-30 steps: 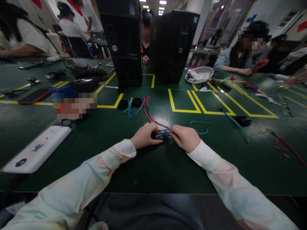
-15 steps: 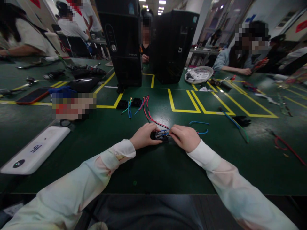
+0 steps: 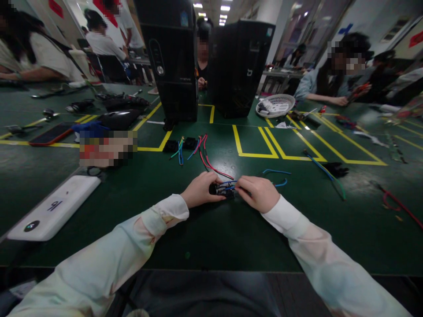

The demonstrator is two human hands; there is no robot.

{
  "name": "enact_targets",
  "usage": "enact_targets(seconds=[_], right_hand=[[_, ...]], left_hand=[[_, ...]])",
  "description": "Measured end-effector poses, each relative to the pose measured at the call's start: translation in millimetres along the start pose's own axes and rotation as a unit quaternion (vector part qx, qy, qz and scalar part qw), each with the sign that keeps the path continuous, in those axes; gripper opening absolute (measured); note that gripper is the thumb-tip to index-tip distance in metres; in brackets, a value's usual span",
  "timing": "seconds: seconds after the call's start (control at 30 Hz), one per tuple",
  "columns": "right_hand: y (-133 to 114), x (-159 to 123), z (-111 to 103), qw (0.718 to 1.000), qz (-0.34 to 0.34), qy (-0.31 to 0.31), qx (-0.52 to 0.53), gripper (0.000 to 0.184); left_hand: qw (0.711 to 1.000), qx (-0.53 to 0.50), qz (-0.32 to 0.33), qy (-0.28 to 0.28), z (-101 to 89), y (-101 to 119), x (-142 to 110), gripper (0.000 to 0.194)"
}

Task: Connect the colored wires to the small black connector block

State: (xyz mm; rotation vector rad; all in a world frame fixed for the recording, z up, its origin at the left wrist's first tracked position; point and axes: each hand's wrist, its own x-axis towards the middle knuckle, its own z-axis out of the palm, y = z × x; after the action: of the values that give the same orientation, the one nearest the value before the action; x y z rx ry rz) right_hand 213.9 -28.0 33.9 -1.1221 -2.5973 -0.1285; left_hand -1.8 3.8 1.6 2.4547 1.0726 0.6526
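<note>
Centrally, over the dark green tabletop (image 3: 205,240), the left hand (image 3: 201,191) is clasping a small black block-shaped component (image 3: 228,194) showing metallic parts, while the right hand (image 3: 259,193) is pinching slender blue wire (image 3: 228,182) at the component's right side.

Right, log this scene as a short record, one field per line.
Left hand: holding a small black part
Right hand: pinching blue wires at that part
Surface: green table marked with yellow tape
Just beyond the hands: red wires, lying loose
Left: white device, lying flat
Back: two black computer towers, upright; white basket to their right
</note>
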Motion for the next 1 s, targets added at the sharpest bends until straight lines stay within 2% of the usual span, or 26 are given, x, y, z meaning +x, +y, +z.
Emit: enact_targets(seconds=[0.17, 0.37, 0.57, 0.77, 1.0], right_hand=[[-0.5, 1.3, 0.0, 0.999, 0.007, 0.012, -0.034, 0.021], [-0.1, 1.1, -1.2, 0.999, -0.016, 0.009, -0.028, 0.020], [0.2, 1.0, 1.7, 0.999, 0.004, 0.016, -0.044, 0.020], [0.5, -0.2, 0.2, 1.000, -0.018, 0.006, -0.020, 0.018], [-0.2, 0.8, 0.5, 1.000, -0.013, 0.027, 0.005, 0.013]], left_hand=[[1.000, 0.002, -0.002, 0.000, 0.1, 0.6, -0.3, 0.036], [1.000, 0.000, 0.001, -0.001, 0.9, -0.9, 0.0, 0.038], [1.000, -0.001, -0.002, -0.002, 0.9, -1.3, 0.2, 0.039], [1.000, 0.003, 0.000, -0.004, -0.4, 0.6, 0.8, 0.037], [1.000, -0.001, -0.003, -0.002, -0.4, 1.3, 0.2, 0.038]])
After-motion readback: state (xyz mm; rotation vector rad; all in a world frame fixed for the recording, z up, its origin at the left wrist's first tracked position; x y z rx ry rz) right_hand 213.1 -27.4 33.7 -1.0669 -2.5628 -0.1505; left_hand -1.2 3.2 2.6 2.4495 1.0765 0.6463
